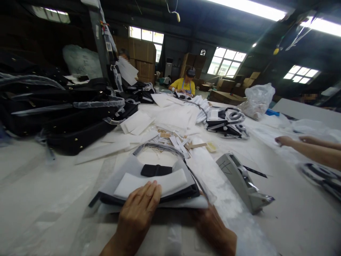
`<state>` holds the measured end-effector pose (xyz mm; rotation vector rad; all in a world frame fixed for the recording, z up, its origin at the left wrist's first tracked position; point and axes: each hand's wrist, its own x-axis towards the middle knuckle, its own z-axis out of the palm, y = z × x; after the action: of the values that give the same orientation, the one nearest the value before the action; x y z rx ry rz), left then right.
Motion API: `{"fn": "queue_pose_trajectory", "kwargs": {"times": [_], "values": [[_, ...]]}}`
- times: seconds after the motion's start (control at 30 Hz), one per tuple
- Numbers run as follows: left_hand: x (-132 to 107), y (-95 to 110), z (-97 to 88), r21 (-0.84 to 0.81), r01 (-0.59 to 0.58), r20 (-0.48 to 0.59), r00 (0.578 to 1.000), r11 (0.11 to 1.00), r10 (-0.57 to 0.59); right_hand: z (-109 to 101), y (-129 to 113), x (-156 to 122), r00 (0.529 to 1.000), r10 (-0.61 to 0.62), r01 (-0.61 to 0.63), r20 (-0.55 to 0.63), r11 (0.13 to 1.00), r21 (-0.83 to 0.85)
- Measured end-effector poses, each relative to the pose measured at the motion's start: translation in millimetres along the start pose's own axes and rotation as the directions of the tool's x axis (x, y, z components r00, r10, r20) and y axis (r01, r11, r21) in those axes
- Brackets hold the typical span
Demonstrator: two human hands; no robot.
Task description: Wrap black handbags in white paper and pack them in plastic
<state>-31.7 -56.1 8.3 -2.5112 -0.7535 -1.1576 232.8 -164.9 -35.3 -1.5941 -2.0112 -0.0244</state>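
Note:
A black handbag [170,195] lies flat in front of me on the white table [39,185], wrapped in translucent white sheet, with a white foam strip [160,183] across its top and a wrapped handle [160,146] arching behind it. My left hand [137,213] rests palm down on the bag's near edge, fingers stretched flat onto the foam strip. My right hand [213,227] grips the bag's near right corner, fingers tucked under the wrapping and hidden.
A grey tape dispenser [243,183] stands just right of the bag. Black bags [71,113] pile up at the left. Paper scraps [178,140] and foam sheets [137,122] lie behind. Another person's arms [306,145] reach in from the right; a person in yellow [183,85] sits far back.

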Motion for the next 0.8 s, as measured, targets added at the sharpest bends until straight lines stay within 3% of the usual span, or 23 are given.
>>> {"fn": "queue_pose_trajectory", "kwargs": {"times": [0.1, 0.17, 0.27, 0.37, 0.47, 0.57, 0.67, 0.7, 0.73, 0.8], "values": [[4, 1, 3.5, 0.001, 0.000, -0.007, 1.000, 1.000, 0.000, -43, -8, -1, 0.981, -0.121, 0.112, -0.152, 0.991, -0.067], [12, 0, 0.7, -0.003, 0.003, -0.025, 1.000, 1.000, -0.003, -72, -10, 5, 0.956, -0.059, 0.035, -0.287, 0.996, -0.087], [23, -1, -5.9, -0.014, 0.001, -0.049, 0.999, 1.000, -0.002, -105, -9, 20, 0.869, 0.085, -0.139, -0.488, 0.987, -0.076], [23, 5, -4.8, -0.044, -0.016, -0.044, 0.999, 0.999, 0.014, -122, -9, 39, 0.771, 0.128, -0.179, -0.624, 0.984, -0.019], [12, 17, 7.0, -0.038, -0.045, -0.029, 0.999, 0.998, 0.044, -125, -14, 59, 0.755, 0.099, -0.094, -0.648, 0.995, 0.043], [-1, 27, 19.3, -0.011, -0.064, -0.011, 0.998, 0.998, 0.064, -117, -20, 84, 0.862, 0.113, -0.063, -0.494, 0.991, 0.117], [-8, 31, 25.3, 0.010, -0.066, 0.005, 0.998, 0.998, 0.065, -96, -22, 116, 0.978, 0.159, -0.139, -0.138, 0.980, 0.140], [-9, 31, 26.6, 0.017, -0.070, 0.005, 0.998, 0.997, 0.070, -87, -20, 128, 0.982, 0.189, -0.190, 0.018, 0.978, 0.082], [-10, 31, 28.1, 0.021, -0.075, -0.013, 0.997, 0.997, 0.075, -77, -18, 140, 0.956, 0.242, -0.243, 0.168, 0.970, -0.015], [-11, 32, 31.7, 0.024, -0.078, -0.070, 0.994, 0.997, 0.079, -56, -10, 163, 0.843, 0.388, -0.311, 0.372, 0.917, -0.250]]}}
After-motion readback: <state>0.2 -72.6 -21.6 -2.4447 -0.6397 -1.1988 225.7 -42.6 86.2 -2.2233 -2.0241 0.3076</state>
